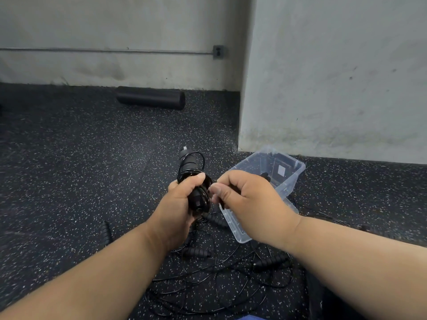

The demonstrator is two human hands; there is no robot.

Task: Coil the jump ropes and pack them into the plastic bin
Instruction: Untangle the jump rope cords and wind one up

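Note:
My left hand (179, 204) grips a black jump rope bundle (190, 165), its two handles held together and thin cord wrapped round them. My right hand (245, 199) pinches the cord's loose end right beside the bundle. Behind my right hand stands the clear plastic bin (288, 172), partly hidden by it, with something dark inside. More black jump ropes (219, 273) lie tangled on the floor below my hands, with ribbed handles (196, 252) among the loops.
The floor is dark speckled rubber (80, 169). A black foam roller (150, 98) lies against the back wall. A grey wall corner (245, 112) juts out just behind the bin. An outlet box (218, 51) sits on the wall.

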